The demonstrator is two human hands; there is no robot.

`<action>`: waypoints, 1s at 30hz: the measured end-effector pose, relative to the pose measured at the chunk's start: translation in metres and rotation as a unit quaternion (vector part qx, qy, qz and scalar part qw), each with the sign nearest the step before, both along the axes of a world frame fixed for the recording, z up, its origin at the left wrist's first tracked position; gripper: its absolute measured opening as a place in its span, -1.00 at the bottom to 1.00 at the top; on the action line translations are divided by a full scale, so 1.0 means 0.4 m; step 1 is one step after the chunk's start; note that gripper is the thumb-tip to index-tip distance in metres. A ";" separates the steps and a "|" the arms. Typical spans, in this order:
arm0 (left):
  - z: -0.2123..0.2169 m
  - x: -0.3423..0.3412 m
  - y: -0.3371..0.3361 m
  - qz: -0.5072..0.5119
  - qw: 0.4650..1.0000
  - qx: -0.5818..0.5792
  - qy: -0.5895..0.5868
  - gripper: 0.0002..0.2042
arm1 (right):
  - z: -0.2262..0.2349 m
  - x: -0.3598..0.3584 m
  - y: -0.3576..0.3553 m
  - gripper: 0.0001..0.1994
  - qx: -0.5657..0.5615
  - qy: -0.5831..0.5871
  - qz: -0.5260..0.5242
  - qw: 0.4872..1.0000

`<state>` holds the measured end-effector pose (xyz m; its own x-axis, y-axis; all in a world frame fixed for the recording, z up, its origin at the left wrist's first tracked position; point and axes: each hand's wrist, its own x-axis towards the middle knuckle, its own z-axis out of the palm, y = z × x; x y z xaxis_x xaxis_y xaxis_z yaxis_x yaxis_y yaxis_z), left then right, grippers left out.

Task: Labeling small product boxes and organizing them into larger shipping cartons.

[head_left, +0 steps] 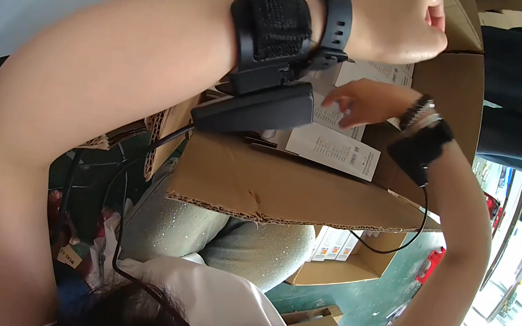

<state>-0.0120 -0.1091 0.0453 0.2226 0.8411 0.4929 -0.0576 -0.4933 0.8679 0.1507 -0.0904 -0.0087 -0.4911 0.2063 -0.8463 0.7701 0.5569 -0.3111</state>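
The right hand (362, 103) reaches with loose fingers onto the white boxes (334, 144) in the carton (250, 182) mid-frame, seemingly picking one, while the left hand (398, 19) is a fist on top, holding nothing I can see.

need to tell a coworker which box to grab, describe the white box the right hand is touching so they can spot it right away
Start at the big open cardboard carton resting on the person's lap. Inside it, just past the near flap, lies a flat white box with small dark print on a label. It is the one under the fingertips of the right hand, unlike the small boxes standing in the lower carton on the floor.
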 end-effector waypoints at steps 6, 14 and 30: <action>0.012 -0.015 -0.005 0.018 1.000 0.004 0.012 -0.89 | -0.159 -0.026 -0.052 -0.61 0.000 0.042 0.107 0.993; 0.069 -0.010 -0.061 0.211 0.959 0.065 0.180 -0.90 | -0.042 0.106 0.020 -0.71 0.048 0.126 -0.047 0.990; -0.038 0.021 0.006 0.171 0.984 -0.040 0.040 -0.48 | 0.241 0.265 -0.101 -0.78 0.266 0.389 -0.252 0.845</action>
